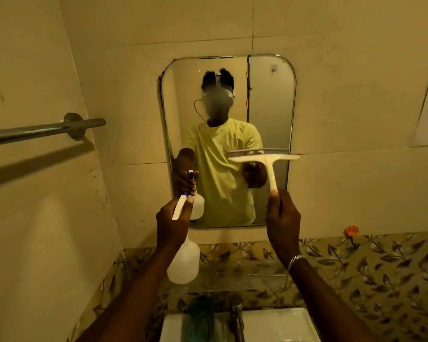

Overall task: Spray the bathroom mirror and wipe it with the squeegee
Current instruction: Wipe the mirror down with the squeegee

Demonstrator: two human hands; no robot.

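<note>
A rounded rectangular mirror (269, 99) hangs on the tiled wall straight ahead. My left hand (172, 225) grips a white spray bottle (184, 264) by its neck, its blue-tipped nozzle aimed at the mirror's lower left. My right hand (282, 219) holds the handle of a white squeegee (269, 166) upright. Its blade lies level across the mirror's lower right part; whether it touches the glass I cannot tell. The mirror reflects a person in a yellow-green shirt, both hands and both tools.
A metal towel bar (42, 130) juts out from the left wall at head height. Below are a white sink (277, 324) with a chrome tap (236, 314) and a dark green object (200, 317) on its rim. Leaf-patterned tiles run under the mirror; an orange hook (352, 230) sits at right.
</note>
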